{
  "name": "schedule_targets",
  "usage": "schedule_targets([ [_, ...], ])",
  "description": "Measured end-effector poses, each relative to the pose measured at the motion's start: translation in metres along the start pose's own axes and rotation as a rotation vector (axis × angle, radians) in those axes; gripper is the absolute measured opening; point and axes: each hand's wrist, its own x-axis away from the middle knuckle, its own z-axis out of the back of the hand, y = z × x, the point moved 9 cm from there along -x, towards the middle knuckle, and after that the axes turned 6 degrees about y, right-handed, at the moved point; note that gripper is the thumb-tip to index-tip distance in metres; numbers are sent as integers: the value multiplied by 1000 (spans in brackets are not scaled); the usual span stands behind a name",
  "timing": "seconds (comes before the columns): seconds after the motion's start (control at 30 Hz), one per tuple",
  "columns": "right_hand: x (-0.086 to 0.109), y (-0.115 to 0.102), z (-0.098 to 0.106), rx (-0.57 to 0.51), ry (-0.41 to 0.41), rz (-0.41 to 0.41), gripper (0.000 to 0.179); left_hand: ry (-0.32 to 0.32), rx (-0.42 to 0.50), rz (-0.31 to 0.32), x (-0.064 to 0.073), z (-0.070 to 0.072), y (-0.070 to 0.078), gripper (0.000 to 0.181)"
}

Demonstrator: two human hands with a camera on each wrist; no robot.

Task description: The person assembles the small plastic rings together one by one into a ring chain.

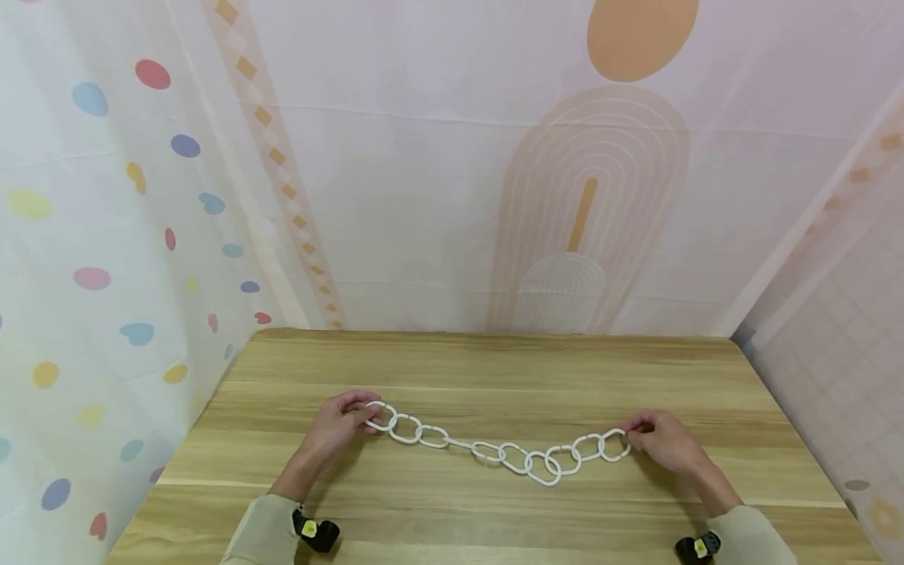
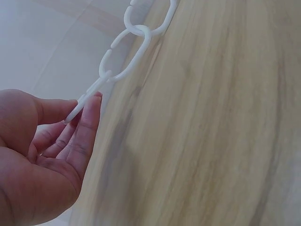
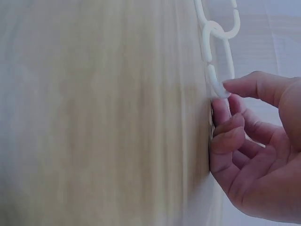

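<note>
A white chain (image 1: 514,458) of several oval plastic links stretches between both hands, sagging lowest right of its middle. My left hand (image 1: 340,424) pinches the end link at the left between thumb and fingers. In the left wrist view that end link (image 2: 89,95) sits tilted between the thumb and fingertips. At the other end, my right hand (image 1: 662,442) pinches the last link between thumb and index finger. The right wrist view shows this link (image 3: 229,61) with a small gap in its side; the other fingers curl loosely below.
Both hands are over a wooden table (image 1: 452,518) with light grain. Behind it hangs a pale patterned curtain (image 1: 410,196), and a curtain with coloured dots (image 1: 92,204) covers the left side. Each wrist wears a small black camera (image 1: 321,535).
</note>
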Motion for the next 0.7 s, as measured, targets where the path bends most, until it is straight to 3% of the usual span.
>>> schedule_targets([
  [0.2,1,5,3,-39,-8,-13,13,23,-25,9,2,-1,-1,26],
  [0.43,1,9,5,-112,-24,-58,16,73,-76,20,1,9,-5,24],
  [0.7,-5,11,20,-211,6,-66,23,106,-28,69,-4,20,-10,31],
])
